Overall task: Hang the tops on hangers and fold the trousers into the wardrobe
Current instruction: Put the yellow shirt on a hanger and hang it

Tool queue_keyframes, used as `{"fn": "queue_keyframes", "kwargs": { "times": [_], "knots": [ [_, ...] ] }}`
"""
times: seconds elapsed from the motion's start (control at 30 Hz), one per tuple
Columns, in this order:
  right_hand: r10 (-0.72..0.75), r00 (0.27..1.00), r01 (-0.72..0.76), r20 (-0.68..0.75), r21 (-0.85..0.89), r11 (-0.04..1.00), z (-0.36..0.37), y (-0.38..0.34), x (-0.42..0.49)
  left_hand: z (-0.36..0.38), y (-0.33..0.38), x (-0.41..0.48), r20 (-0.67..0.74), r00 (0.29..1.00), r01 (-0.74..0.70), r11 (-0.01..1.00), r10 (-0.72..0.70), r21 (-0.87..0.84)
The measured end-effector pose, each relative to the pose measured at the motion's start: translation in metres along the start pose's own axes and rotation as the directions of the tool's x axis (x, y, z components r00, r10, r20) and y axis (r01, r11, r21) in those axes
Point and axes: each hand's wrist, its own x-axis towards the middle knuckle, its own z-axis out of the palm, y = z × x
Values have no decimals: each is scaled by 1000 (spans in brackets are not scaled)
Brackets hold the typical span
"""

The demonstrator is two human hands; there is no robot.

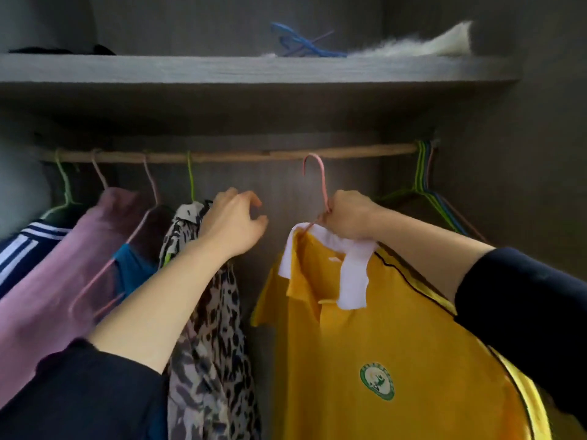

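Dark grey wood-grain panels form the back of the wardrobe (279, 122), with a shelf (222, 69) across the top that carries a few blue hangers (301, 42) and a blurred, white fluffy item (428, 42). Below the shelf runs a wooden rail (238, 155). The right hand (349, 217) grips the neck of a pink hanger (320, 182), fingers curled tightly round the wire just above the garment. On it hangs the yellow polo shirt (381, 344), white collar (354, 274) turned down and a round green badge (378, 381) on the chest. The top of the hook reaches the level of the rail, near its middle, but whether it sits over the wood cannot be told. The left hand (233, 222) holds nothing. Its fingers are loosely curled, and the back of the hand and wrist lie against a leopard-print top (216, 344) that hangs from a green hanger (190, 179) just to the left. Further left along the rail hang a blue top (133, 271), a mauve top (47, 281) and a navy top with white stripes (19, 249), pressed close together. A gap lies between the leopard-print top and the yellow shirt. At the right end of the rail a bunch of empty hangers (425, 173) in green, blue and pink hangs against the side wall. Both forearms are bare, with dark sleeves pushed up near the elbows.
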Motion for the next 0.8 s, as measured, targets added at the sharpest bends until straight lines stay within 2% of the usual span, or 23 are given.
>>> {"fn": "queue_keyframes", "kwargs": {
  "times": [0.13,0.23,0.3,0.4,0.5,0.6,0.8],
  "knots": [
    [-6,1000,5,1,12,1000,3,-19,38,-5,-26,37,-2,997,73,994,-73,82],
    [-39,998,38,-44,-15,999,3,-33,67,-12,-47,64,-53,996,76,995,-72,71],
    [-72,994,69,-77,-44,997,4,-43,84,-13,-58,78,-71,997,41,995,-35,88],
    [-100,988,93,-121,-69,993,10,-57,107,-7,-70,91,-75,995,-53,977,70,206],
    [-105,984,108,-143,14,994,20,-73,127,0,-84,97,-143,981,-110,983,131,147],
    [-102,981,122,-165,113,986,35,-89,140,2,-93,102,-168,982,-88,996,91,25],
    [-21,1000,13,21,352,936,76,-104,148,-1,-95,107,-193,976,-110,993,100,-39]
  ]
}}
